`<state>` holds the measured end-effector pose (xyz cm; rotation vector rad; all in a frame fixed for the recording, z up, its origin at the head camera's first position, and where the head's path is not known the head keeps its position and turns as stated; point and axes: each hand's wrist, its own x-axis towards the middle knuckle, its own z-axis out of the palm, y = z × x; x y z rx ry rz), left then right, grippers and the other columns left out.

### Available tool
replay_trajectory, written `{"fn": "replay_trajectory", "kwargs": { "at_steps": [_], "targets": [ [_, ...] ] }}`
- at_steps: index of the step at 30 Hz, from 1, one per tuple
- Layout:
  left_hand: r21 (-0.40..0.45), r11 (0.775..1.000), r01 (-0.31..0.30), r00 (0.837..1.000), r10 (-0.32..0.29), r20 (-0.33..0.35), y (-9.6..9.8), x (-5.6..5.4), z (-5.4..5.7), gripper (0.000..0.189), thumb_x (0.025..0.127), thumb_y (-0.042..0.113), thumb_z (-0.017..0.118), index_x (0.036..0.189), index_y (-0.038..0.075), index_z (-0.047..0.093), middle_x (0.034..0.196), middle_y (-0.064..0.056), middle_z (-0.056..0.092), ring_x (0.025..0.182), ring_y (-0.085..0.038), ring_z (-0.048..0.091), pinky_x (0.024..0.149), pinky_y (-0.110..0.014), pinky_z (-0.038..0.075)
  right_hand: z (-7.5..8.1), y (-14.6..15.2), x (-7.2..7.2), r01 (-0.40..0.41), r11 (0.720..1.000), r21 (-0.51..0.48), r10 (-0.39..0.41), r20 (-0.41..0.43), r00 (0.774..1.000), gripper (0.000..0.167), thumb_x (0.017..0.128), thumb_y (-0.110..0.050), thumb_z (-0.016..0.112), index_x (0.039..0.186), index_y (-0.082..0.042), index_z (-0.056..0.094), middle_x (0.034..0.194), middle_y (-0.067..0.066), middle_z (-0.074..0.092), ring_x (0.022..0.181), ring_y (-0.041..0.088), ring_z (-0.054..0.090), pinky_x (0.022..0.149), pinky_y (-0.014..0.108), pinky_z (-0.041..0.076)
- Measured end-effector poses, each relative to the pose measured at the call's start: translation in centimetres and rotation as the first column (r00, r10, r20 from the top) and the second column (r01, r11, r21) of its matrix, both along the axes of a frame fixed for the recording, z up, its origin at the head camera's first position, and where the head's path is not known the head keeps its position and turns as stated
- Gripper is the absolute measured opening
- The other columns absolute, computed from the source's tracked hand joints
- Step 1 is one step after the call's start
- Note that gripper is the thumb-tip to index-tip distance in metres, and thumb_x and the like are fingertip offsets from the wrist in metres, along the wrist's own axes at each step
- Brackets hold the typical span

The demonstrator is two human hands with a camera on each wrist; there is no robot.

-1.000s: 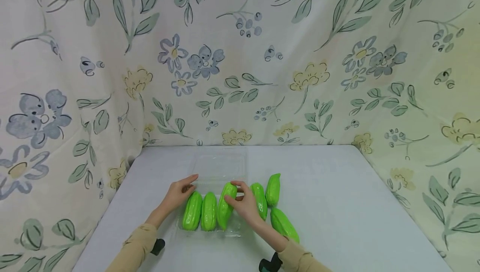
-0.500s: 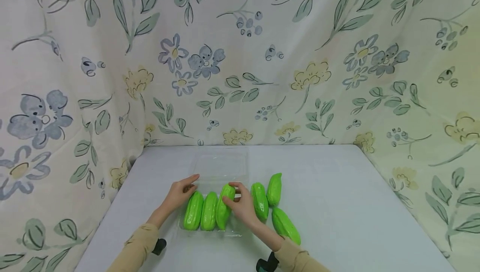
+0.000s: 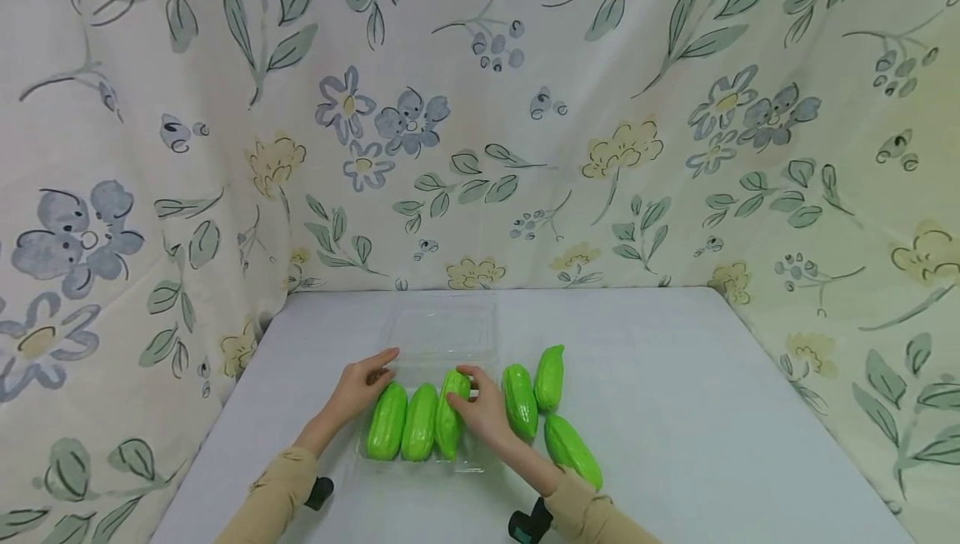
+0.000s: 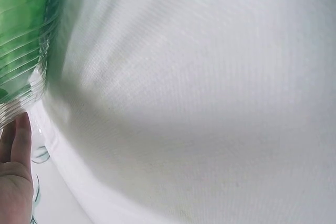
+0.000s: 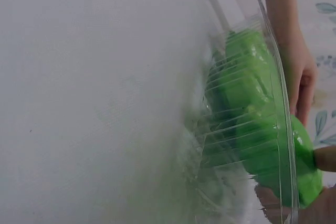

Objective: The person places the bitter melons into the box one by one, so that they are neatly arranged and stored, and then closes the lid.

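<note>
My right hand [image 3: 483, 411] pinches a glossy, bright green toy vegetable [image 3: 452, 423], long and ribbed with a pointed end, between thumb and fingers. It stands lengthwise in a clear plastic clamshell box [image 3: 472, 465], beside two similar green vegetables, the left one [image 3: 386, 423] and the middle one [image 3: 420, 423]. In the right wrist view the held vegetable [image 5: 307, 166] shows above the box's rim. My left hand [image 3: 358, 386] touches the box's far left corner; in the left wrist view its fingers [image 4: 22, 140] lie straight against the ribbed wall. Its thumb is hidden there.
Behind the box lies its open clear lid [image 3: 438, 331]. Three more green vegetables, a near one [image 3: 572, 451], a far one [image 3: 550, 377] and one beside my right hand [image 3: 519, 401], rest on the white table [image 3: 712, 411]. A floral curtain [image 3: 480, 127] rises behind.
The vegetable in my right hand has shifted slightly left, then settled a little more upright and lower in the box. My left hand stays at the corner.
</note>
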<state>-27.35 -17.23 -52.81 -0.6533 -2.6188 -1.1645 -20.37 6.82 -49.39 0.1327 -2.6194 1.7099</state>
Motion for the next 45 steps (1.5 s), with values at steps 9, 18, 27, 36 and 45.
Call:
{"fn": "replay_trajectory", "kwargs": {
  "at_steps": [9,18,27,36,45],
  "targets": [
    [0.02,1.0,0.009,1.0,-0.009,-0.01,-0.2,0.0,-0.1,0.041,0.087,0.001,0.064,0.127,0.0,0.058,0.126,-0.017,0.061,0.073,-0.006,0.059,0.062,-0.02,0.048,-0.3,-0.2,-0.2,0.007,1.0,0.021,-0.008,0.029,1.0,0.045,0.087,-0.013,0.066,0.129,-0.002,0.053,0.113,0.022,0.062,0.085,0.025,0.062,0.066,0.032,0.053],
    [0.014,1.0,0.021,1.0,-0.02,-0.019,0.1,0.0,-0.1,0.041,0.087,0.0,0.065,0.127,0.0,0.059,0.127,-0.018,0.061,0.081,-0.016,0.066,0.064,-0.021,0.049,-0.7,-0.7,0.1,0.01,0.999,0.053,-0.01,0.001,1.0,0.045,0.084,-0.007,0.068,0.126,0.002,0.054,0.116,0.026,0.061,0.095,0.034,0.062,0.07,0.037,0.054],
    [0.016,1.0,0.026,0.999,-0.026,-0.021,0.2,0.1,0.1,0.04,0.087,0.001,0.065,0.127,-0.001,0.059,0.124,-0.019,0.063,0.068,0.001,0.05,0.059,-0.02,0.045,-0.8,-0.9,-0.3,0.018,0.991,0.132,-0.018,-0.003,1.0,0.044,0.083,-0.01,0.069,0.124,0.001,0.056,0.115,0.023,0.063,0.098,0.033,0.061,0.074,0.041,0.052],
    [0.032,0.999,0.032,0.999,-0.031,-0.018,0.2,0.2,0.0,0.04,0.087,0.001,0.065,0.127,-0.001,0.059,0.125,-0.02,0.062,0.06,0.003,0.043,0.056,-0.02,0.042,-0.4,-0.9,-0.9,-0.028,0.985,0.173,0.017,0.063,0.998,0.043,0.085,-0.014,0.069,0.124,0.0,0.057,0.117,0.023,0.062,0.101,0.036,0.059,0.08,0.046,0.051],
    [0.03,0.999,0.016,1.0,-0.015,-0.01,0.2,0.1,-0.2,0.04,0.088,0.001,0.064,0.127,0.0,0.059,0.127,-0.019,0.061,0.06,0.002,0.042,0.056,-0.019,0.042,-0.3,-0.7,-1.2,-0.054,0.978,0.201,0.043,0.057,0.997,0.042,0.084,-0.014,0.069,0.122,0.001,0.058,0.116,0.024,0.062,0.101,0.036,0.06,0.08,0.047,0.051]
  ]
}}
